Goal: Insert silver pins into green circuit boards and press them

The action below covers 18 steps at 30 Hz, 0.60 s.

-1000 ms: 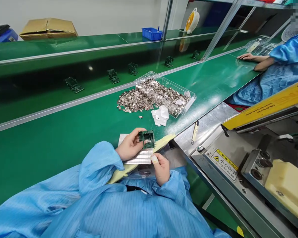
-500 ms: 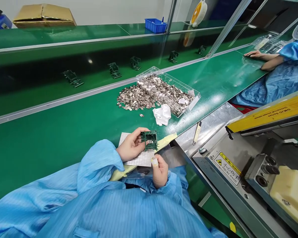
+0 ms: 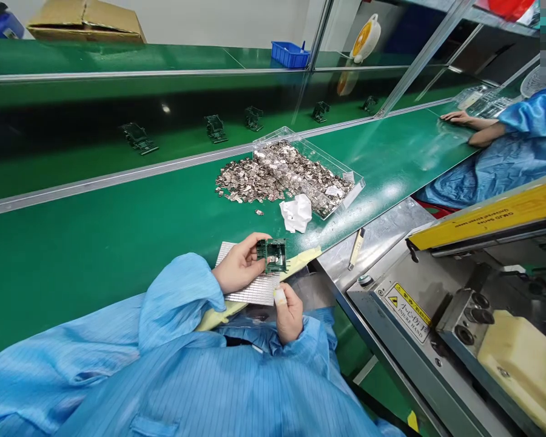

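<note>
My left hand [image 3: 242,265] is closed around the side of a dark green plastic frame [image 3: 279,247] with an open middle and thin prongs. A small light piece shows inside it near my fingertips. Beneath that hand lies a ribbed silvery-white sheet [image 3: 250,293] at the belt's front edge, over yellow cloth [image 3: 306,260]. Just below the frame is my right hand [image 3: 290,317], fingers curled in and the thumb wrapped in pale tape. Whatever it pinches, if anything, is hidden.
Small metal pieces [image 3: 246,179] lie heaped beside a clear tray [image 3: 357,189] holding more. Crumpled white paper [image 3: 296,213] is nearby. Several green frames [image 3: 139,138] stand behind the rail. At right are a cutter knife [image 3: 357,249], a machine [image 3: 409,312] and a co-worker's arm [image 3: 482,128].
The head view has shifted and tilted slightly. My left hand still grips the green frame, which looks turned a little; my right hand stays curled beneath it.
</note>
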Motion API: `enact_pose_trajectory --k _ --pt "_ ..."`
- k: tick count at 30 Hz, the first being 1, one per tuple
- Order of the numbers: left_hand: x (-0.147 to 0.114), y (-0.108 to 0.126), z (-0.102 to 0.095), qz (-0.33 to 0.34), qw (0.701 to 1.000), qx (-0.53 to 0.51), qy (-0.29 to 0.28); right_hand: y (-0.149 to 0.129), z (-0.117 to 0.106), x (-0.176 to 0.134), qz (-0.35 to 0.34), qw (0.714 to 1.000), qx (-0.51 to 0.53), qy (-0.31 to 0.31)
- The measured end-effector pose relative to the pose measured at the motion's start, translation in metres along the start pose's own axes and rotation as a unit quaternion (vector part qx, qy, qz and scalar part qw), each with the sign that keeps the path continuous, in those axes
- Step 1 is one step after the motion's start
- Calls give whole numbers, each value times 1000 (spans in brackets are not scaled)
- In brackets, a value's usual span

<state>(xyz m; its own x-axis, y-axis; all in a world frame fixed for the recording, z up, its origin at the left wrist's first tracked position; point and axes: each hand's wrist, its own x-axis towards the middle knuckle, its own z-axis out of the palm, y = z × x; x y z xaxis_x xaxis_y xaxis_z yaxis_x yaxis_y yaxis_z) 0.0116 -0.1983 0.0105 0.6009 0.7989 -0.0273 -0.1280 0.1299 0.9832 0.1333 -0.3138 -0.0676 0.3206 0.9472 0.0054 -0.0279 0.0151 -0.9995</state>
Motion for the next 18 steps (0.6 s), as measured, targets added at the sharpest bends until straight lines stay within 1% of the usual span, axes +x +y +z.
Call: enact_pose_trajectory --k 6,10,15,18 --pt "0 2 2 -8 1000 -16 -9 1 2 -1 -3 1000 -10 -3" --pt "1 1 2 -3 1000 -12 2 3 1 -1 -16 999 -36 -8" --pt "1 -1 0 4 1000 -18 -5 1 -8 -1 -11 995 -76 -60" --pt "1 -1 0 0 1000 -28 -8 -2 -17 3 7 991 -113 -73"
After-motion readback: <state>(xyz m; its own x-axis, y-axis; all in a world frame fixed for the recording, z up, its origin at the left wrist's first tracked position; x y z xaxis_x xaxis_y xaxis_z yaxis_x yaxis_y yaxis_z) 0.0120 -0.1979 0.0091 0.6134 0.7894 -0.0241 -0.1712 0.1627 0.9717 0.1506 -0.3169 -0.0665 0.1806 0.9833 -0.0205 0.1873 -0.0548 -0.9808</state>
